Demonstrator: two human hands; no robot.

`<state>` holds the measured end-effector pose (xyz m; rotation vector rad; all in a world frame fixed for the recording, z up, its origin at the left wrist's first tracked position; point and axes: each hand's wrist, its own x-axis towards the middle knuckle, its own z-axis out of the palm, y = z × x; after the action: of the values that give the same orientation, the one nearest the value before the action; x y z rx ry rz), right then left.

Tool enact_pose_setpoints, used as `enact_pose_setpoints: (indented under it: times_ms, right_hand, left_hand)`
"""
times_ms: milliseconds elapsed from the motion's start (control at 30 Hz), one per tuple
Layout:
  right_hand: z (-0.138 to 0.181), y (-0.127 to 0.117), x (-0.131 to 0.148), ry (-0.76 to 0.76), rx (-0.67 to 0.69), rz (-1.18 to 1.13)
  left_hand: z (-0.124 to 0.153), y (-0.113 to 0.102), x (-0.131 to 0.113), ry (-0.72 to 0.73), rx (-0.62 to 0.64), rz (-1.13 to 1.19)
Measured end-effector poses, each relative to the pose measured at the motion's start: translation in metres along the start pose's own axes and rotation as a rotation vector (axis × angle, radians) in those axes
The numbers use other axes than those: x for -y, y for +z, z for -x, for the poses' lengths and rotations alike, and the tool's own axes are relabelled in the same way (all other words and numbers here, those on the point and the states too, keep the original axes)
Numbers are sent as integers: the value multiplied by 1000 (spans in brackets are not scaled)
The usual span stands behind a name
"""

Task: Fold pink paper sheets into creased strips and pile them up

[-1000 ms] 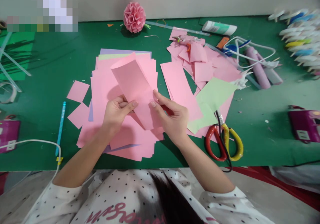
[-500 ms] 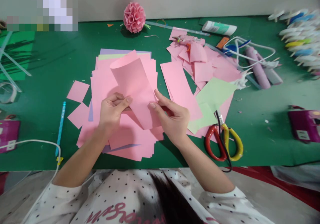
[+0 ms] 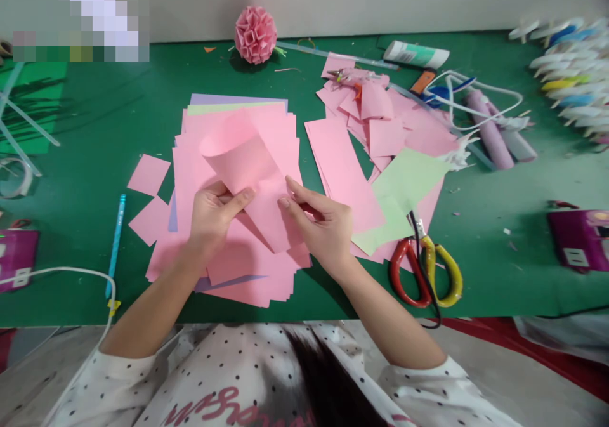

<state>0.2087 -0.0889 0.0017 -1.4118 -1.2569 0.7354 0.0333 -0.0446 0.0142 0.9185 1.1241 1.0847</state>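
Observation:
A pink paper strip (image 3: 257,179) is held up over a stack of pink sheets (image 3: 200,167), its far end curling over toward me. My left hand (image 3: 214,214) pinches the strip's left edge between thumb and fingers. Its right edge is gripped by my right hand (image 3: 318,227), the thumb on top. Both hands hover just above the stack, near the table's front middle.
Red and yellow scissors (image 3: 425,268) lie right of my right hand beside a light green sheet (image 3: 404,183). More pink pieces (image 3: 375,122) spread behind. A pink paper ball (image 3: 255,32), a glue tube (image 3: 416,54), a blue pen (image 3: 115,240) and a white cable (image 3: 71,271) sit around the green table (image 3: 499,275).
The strip's far end has bent over and down toward me, forming a curl. Both hands shifted slightly left and lower while keeping their grip.

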Motion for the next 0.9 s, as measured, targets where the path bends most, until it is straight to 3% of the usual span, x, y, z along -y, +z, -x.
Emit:
enact_pose_setpoints:
  times_ms: [167,300,433,900]
  right_hand:
    - [-3,-2,5,-21,-8,26]
    - [-4,-2,9,-107,-74,15]
    - [-4,-3,9,-171,-57,23]
    - [-6,-5,5,-170,-19,-1]
  left_hand:
    - [3,1,0,59,8,-71]
    - [4,2,3,29,40,-89]
    - [5,2,4,11,35,-78]
    - [2,0,4,-51,80,-8]
